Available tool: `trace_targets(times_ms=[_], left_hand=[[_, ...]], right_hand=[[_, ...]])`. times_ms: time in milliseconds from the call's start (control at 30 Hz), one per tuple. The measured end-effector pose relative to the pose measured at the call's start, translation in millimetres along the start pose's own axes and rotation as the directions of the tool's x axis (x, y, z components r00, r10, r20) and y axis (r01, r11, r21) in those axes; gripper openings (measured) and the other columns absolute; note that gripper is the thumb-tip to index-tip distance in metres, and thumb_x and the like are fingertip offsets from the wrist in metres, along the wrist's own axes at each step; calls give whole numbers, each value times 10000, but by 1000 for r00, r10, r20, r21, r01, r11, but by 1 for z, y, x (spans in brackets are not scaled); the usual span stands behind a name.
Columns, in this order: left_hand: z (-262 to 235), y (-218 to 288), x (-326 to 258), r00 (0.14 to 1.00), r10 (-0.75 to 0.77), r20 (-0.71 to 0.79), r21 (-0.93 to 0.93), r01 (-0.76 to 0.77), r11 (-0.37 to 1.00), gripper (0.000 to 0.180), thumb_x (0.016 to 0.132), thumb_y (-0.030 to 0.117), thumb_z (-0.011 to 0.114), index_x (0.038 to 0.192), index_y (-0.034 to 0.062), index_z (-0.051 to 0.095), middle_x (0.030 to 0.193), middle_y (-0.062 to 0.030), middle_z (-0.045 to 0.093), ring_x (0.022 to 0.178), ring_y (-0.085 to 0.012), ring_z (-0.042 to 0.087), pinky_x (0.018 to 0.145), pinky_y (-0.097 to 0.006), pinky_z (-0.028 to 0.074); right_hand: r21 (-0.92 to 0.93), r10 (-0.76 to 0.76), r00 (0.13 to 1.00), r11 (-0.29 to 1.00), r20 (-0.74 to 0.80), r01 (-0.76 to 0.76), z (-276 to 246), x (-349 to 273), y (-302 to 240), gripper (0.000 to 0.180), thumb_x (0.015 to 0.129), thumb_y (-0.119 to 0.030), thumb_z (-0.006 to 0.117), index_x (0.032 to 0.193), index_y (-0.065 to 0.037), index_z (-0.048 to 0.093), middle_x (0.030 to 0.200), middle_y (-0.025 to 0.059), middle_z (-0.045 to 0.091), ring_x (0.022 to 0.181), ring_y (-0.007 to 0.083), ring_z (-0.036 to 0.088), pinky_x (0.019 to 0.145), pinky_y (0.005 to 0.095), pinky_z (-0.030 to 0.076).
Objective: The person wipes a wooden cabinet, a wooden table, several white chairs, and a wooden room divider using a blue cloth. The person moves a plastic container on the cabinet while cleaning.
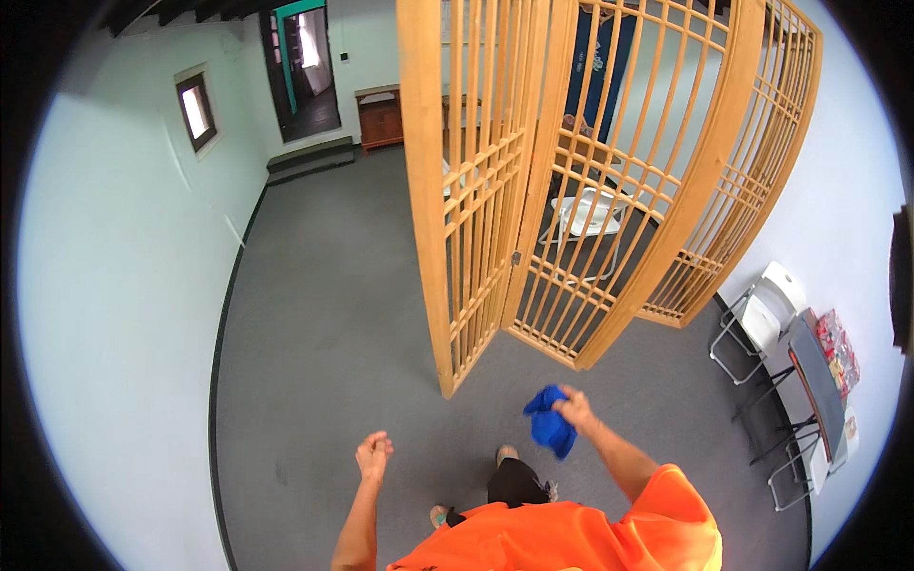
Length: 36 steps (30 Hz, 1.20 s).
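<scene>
A crumpled blue cloth (550, 425) hangs from my right hand (573, 408), whose fingers are closed around its upper edge. Just beyond the cloth stands a folding wooden lattice screen (433, 219); the cloth is apart from its lower frame. My left hand (374, 455) is held out over the grey floor, fingers curled into a loose fist with nothing visible in it. Part of its palm side is hidden.
At right, a white folding chair (762, 319) and a narrow table (815, 376) bearing red packages (838, 352) line the wall. Another white chair (590, 214) stands behind the screen. Far left are a dark step (311, 160), a doorway (309, 76) and a brown cabinet (381, 122).
</scene>
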<state>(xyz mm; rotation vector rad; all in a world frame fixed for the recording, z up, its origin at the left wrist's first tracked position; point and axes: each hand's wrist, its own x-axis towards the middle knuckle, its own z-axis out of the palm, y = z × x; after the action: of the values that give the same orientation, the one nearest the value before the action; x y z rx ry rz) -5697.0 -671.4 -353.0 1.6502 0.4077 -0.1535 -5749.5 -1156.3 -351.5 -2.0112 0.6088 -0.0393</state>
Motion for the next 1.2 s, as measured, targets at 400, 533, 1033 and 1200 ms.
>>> trace_targets(times_ms=[400, 533, 1033, 1200], left_hand=[[163, 299, 116, 625, 762, -167, 48, -767, 640, 573, 959, 227, 542, 1470, 65, 339, 1403, -137, 441, 1278, -255, 437, 1041, -403, 365], [208, 349, 138, 460, 870, -180, -12, -885, 465, 684, 959, 357, 507, 1502, 37, 243, 1456, -189, 362, 1340, -298, 373, 1090, -443, 310], [253, 330, 179, 513, 737, -440, 152, -766, 624, 493, 938, 240, 595, 1273, -81, 428, 1157, -181, 538, 996, -247, 541, 879, -383, 456], [245, 328, 174, 572, 697, -432, 103, -737, 668, 492, 953, 277, 584, 1251, -84, 434, 1175, -190, 537, 1010, -248, 545, 866, -384, 464]], right_hand=[[-845, -953, 139, 304, -271, 439, -281, 296, -450, 553, 781, -77, 652, 1300, -244, 561, 1300, 140, 521, 1094, 357, 553, 903, 454, 504], [-994, -991, -99, 84, -90, 64, -342, 358, -498, 602, 764, -53, 693, 1299, -295, 558, 1274, 79, 524, 1053, 301, 522, 850, 417, 460], [-821, -883, 407, 45, 233, 568, -273, 398, -264, 367, 618, -65, 794, 948, -211, 728, 1109, 34, 611, 1039, 252, 546, 838, 407, 526], [-1000, -955, -298, 5, -10, 16, -409, 361, -420, 430, 710, -116, 761, 1104, -267, 677, 1171, -24, 631, 1008, 277, 570, 831, 378, 489]])
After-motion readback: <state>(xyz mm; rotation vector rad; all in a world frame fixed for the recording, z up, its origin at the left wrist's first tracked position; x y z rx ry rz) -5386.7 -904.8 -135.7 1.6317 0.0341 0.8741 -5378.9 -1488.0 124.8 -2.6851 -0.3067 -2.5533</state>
